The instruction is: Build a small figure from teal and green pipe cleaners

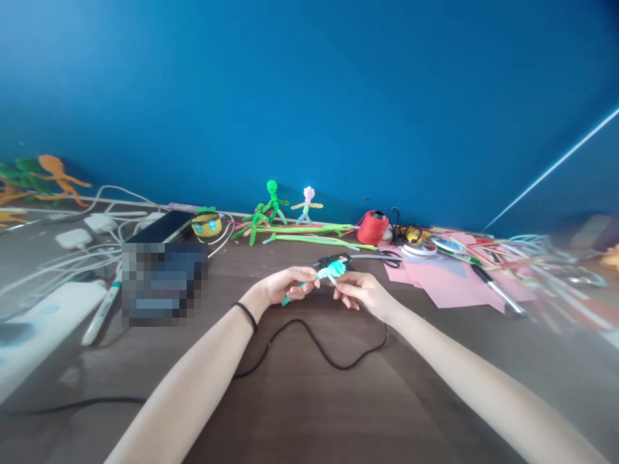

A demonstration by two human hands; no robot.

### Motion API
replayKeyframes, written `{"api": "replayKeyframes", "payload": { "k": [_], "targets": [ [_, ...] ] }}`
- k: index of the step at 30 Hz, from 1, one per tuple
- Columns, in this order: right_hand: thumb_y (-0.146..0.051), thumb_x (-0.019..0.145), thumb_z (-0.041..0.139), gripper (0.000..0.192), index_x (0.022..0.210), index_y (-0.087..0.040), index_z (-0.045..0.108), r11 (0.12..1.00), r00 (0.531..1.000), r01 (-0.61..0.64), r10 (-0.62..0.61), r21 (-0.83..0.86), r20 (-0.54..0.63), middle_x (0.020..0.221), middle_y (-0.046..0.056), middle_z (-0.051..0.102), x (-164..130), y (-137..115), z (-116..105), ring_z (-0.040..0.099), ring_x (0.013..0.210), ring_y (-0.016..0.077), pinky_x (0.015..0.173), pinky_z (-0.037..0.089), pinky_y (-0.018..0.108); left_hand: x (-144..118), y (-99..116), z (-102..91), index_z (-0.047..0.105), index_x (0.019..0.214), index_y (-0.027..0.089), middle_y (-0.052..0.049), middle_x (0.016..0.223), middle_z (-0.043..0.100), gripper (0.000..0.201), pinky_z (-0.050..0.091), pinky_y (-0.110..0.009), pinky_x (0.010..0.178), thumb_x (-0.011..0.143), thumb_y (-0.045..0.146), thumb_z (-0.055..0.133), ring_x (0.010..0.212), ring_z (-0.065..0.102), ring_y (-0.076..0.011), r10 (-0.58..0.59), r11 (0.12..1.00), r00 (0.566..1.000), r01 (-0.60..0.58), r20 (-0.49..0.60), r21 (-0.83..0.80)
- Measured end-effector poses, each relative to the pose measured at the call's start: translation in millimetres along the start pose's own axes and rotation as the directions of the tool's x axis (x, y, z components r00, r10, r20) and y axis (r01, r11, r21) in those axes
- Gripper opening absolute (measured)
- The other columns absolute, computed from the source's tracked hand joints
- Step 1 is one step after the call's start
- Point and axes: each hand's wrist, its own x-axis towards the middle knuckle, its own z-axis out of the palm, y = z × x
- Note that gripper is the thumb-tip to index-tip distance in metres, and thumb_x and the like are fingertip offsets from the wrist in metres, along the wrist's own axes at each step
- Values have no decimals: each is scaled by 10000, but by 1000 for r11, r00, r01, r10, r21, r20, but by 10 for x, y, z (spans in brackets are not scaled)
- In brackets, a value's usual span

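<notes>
A wide brown table (309, 412) runs under a blue wall (309, 90), and both forearms reach over it toward the middle. The left hand (285, 285) and the right hand (360, 291) are each pinched narrowly on a teal pipe-cleaner piece (331, 272), held just above the table between them; its exact shape is too small to make out, though it looks like a twisted little figure. A steady pinch on the left with small turns of the right fingertips would keep the wraps tight and even.

A black cord (319, 345) loops across the near table below the wrists and could snag an arm. Just beyond the hands lies a black tool (333, 260), likely a glue gun. To the far right sit pink paper sheets (435, 280) and a red thread spool (373, 227); further back stand a green figure (271, 203) and a pink-headed figure (306, 205).
</notes>
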Motion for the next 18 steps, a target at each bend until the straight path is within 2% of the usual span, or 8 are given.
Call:
{"api": "replayKeyframes", "payload": {
  "k": [4, 6, 8, 11, 15, 18],
  "targets": [
    [-378, 680, 671, 302, 812, -107, 648, 992, 979, -86, 101, -90, 177, 680, 41, 628, 152, -82, -123, 521, 482, 68, 397, 349, 177, -3, -1, -3, 596, 671, 81, 35, 471, 469, 114, 147, -126, 294, 679, 194, 606, 283, 261, 18, -28, 999, 1000, 28, 0, 41],
    [-372, 657, 683, 288, 752, -104, 643, 980, 965, -109, 145, -167, 219, 658, 33, 619, 229, -144, -160, 518, 475, 73, 391, 352, 182, -3, -2, -9, 603, 671, 78, 33, 464, 468, 121, 144, -130, 294, 680, 199, 602, 281, 259, 16, -45, 996, 999, 46, -9, 73],
    [-324, 627, 699, 240, 685, -101, 632, 954, 967, -90, 153, -286, 206, 609, 22, 604, 294, -231, -179, 509, 461, 79, 384, 348, 186, -1, -3, -16, 610, 674, 78, 32, 462, 469, 121, 144, -134, 295, 679, 198, 596, 282, 255, 15, -54, 994, 998, 55, -9, 94],
    [-226, 661, 630, 150, 745, -106, 663, 900, 978, -26, 114, -436, 176, 545, -1, 587, 365, -410, -172, 467, 433, 66, 401, 345, 184, 4, 0, -22, 616, 675, 78, 29, 470, 475, 123, 151, -143, 300, 674, 198, 589, 288, 255, 11, -56, 991, 998, 55, 3, 124],
    [-188, 662, 584, 187, 792, -100, 684, 799, 989, 8, 81, -601, 122, 660, 32, 648, 445, -641, -106, 468, 467, 67, 431, 356, 193, 13, 3, -27, 625, 679, 79, 29, 478, 475, 130, 155, -152, 307, 668, 203, 588, 297, 257, 6, -56, 986, 998, 53, 14, 159],
    [-195, 644, 613, 161, 755, -105, 689, 728, 983, 109, 23, -677, 182, 720, 44, 667, 518, -727, -71, 536, 579, 98, 513, 400, 200, 19, -2, -39, 630, 687, 78, 28, 485, 476, 128, 156, -154, 313, 673, 195, 581, 300, 260, 6, -56, 982, 998, 51, 23, 181]
  ]
}}
